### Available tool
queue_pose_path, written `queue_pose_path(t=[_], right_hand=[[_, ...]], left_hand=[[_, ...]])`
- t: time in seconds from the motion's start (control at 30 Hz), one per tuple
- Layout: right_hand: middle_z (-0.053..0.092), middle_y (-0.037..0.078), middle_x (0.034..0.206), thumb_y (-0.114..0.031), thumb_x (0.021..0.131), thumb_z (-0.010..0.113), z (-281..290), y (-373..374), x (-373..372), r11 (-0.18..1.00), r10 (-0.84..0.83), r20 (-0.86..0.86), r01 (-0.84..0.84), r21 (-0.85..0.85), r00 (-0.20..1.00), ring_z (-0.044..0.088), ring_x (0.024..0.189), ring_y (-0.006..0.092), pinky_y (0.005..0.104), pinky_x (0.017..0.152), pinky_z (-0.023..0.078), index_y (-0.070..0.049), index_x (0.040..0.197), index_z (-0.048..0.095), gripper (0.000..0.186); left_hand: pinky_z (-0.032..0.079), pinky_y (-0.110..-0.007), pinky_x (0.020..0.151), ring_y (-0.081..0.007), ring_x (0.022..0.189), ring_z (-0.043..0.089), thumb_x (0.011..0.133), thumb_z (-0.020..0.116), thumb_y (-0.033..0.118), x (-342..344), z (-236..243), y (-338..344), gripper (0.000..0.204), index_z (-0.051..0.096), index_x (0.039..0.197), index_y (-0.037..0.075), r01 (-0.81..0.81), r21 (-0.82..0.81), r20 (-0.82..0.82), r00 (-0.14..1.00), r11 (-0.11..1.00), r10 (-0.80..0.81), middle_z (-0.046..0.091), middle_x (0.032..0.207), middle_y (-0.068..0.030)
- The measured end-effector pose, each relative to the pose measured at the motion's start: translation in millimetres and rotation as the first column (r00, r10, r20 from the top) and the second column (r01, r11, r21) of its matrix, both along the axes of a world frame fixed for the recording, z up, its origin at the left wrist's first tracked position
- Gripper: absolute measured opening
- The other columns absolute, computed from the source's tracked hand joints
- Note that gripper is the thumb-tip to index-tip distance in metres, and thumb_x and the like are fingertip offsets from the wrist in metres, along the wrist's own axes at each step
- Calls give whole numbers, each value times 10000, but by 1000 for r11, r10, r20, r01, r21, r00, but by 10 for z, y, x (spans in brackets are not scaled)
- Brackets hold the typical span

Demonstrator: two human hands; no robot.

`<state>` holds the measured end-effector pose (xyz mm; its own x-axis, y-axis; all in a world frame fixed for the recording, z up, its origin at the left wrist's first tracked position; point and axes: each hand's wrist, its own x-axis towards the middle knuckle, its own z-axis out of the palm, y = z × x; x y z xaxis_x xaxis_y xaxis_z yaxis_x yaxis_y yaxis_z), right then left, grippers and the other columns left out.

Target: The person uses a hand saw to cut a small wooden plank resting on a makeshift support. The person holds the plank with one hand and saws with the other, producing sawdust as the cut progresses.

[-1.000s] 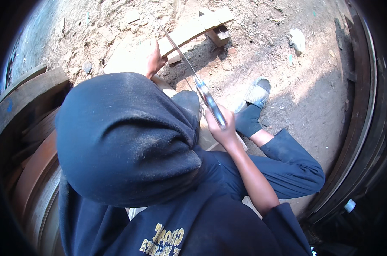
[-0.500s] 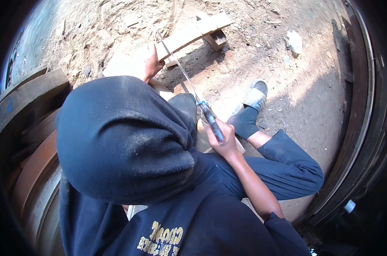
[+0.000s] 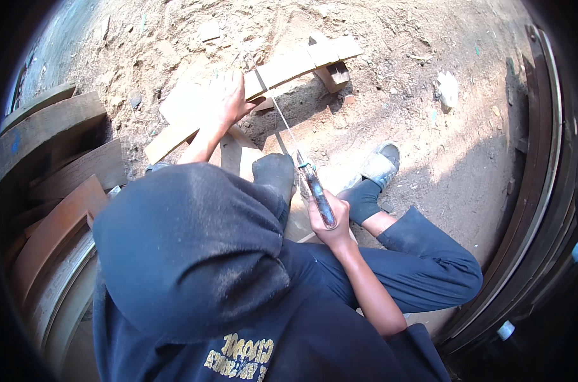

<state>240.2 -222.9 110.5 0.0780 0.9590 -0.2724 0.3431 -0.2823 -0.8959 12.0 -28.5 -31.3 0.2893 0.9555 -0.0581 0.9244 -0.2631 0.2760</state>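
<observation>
My right hand (image 3: 329,219) is closed round a saw's dark, shiny handle (image 3: 319,194). Its thin blade (image 3: 282,114) runs diagonally up across the edge of a pale wooden board (image 3: 282,67). My left hand (image 3: 232,99) grips that board left of the blade, fingers bent over it, its forearm partly hidden behind my raised dark-clothed knee (image 3: 187,248). The board's right end lies over a short wooden block (image 3: 332,79). Below it are my dark-socked foot (image 3: 270,172) and my other foot in a grey sandal (image 3: 381,162).
Stacked planks and curved wooden pieces (image 3: 53,146) are close on my left. Long dark boards or frames (image 3: 531,191) run along my right side. The dirt ground (image 3: 429,121) holds scattered chips and a white scrap (image 3: 447,89).
The saw handle and my right hand have moved back toward me. My knee appears lower, showing more of my left forearm and the wood behind it. The view has shifted slightly.
</observation>
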Motion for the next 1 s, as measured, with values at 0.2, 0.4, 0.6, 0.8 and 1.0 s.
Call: queue_pose_path(t=[0.2, 0.4, 0.6, 0.8, 1.0], right_hand=[[520, 130, 533, -81, 820, 590, -193, 590, -173, 998, 36, -71, -39, -40, 997, 555, 458, 211, 324, 470, 428, 1, 700, 526, 159], [522, 110, 545, -99, 838, 592, -187, 390, -197, 990, 86, -55, -92, -110, 995, 555, 476, 190, 330, 481, 428, -4, 705, 532, 174], [505, 106, 553, -87, 843, 583, -163, 553, -381, 961, 273, 7, -273, 39, 962, 526, 473, 171, 330, 478, 413, 0, 696, 542, 177], [529, 103, 559, -66, 808, 603, -52, 343, -807, 891, 452, -21, -449, 68, 892, 542, 479, 166, 323, 481, 418, 3, 727, 566, 113], [539, 112, 565, -36, 779, 611, -225, 245, -963, 811, 556, 55, -556, 185, 829, 561, 475, 190, 317, 483, 420, 8, 734, 567, 77]], left_hand=[[377, -457, 925, -339, 1090, 456, 667, 751, 495, -46, 289, -11, 778, 473, 1192, -7, 40, 7, 35, 999, 999, -40, 480, 1134, -196], [392, -418, 860, -301, 1005, 499, 683, 739, 508, -579, 252, -617, 697, 511, 1136, 30, -83, 4, -98, 992, 997, 83, 511, 1015, -135], [409, -396, 846, -281, 982, 505, 640, 802, 403, -962, 581, -709, 680, 512, 1136, 40, -172, 92, -151, 971, 981, 185, 515, 999, -120], [401, -393, 848, -278, 980, 498, 650, 788, 445, -1595, 590, -1679, 713, 512, 1158, 28, -359, 206, -159, 906, 910, 393, 505, 996, -114], [397, -422, 946, -300, 1085, 508, 694, 743, 505, -1745, 425, -1866, 728, 508, 1155, -7, -531, -7, -30, 847, 847, 530, 519, 1089, -142]])
